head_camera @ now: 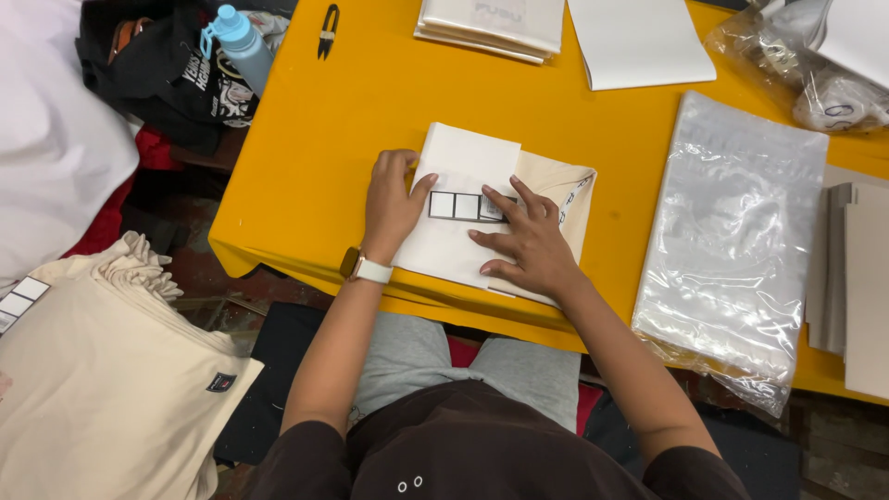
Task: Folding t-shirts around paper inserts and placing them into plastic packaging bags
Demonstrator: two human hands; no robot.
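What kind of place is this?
Probably a garment packing workstation: folded cream cloth under both hands, a stack of clear plastic bags, and a pile of cream garments beside the yellow table.

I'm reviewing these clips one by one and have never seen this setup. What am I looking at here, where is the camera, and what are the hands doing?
There is no machine: a person works with bare hands, filmed by one camera worn on the head, looking down. The left hand and right hand both press flat on a folded cream garment with a white card on top, lying on a yellow table. Neither hand has a grip on anything. To the right lies a stack of clear plastic bags; farther back are black thread snips and a white sheet. A pile of cream garments sits lower left.
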